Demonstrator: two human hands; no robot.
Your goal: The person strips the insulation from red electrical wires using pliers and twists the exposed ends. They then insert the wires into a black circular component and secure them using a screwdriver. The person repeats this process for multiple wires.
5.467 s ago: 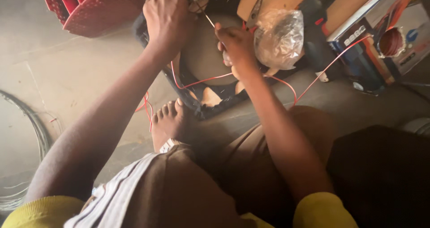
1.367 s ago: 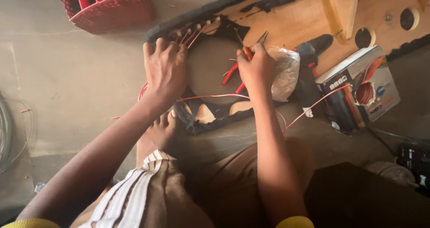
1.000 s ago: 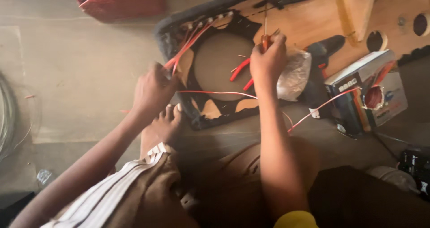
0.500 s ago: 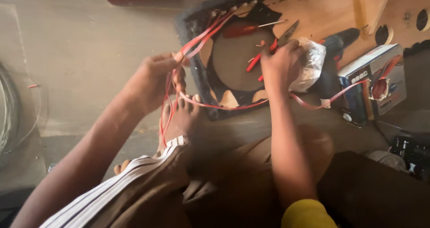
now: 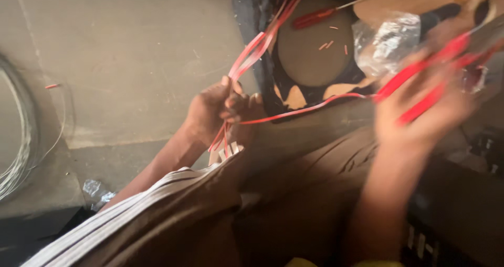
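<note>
Your left hand point(image 5: 212, 109) is pinched around a bundle of thin red and white wires point(image 5: 252, 49) that runs up to the black frame with the round tan panel point(image 5: 314, 41). Your right hand point(image 5: 425, 107) is blurry but wrapped around red-handled pliers point(image 5: 420, 83), off to the right of the frame. Compared with half a second back, the right hand has lifted the pliers away from the frame, and a red screwdriver point(image 5: 315, 18) now lies on the panel.

A single head-worn camera looks steeply down from above the person's own lap; it sits close, so brown-clad knees fill the lower frame; the view faces forward over a grey concrete floor point(image 5: 131, 52) toward a round dark speaker frame point(image 5: 315, 41) at the top edge; the right side is motion-blurred; no second view exists to overlap.
</note>
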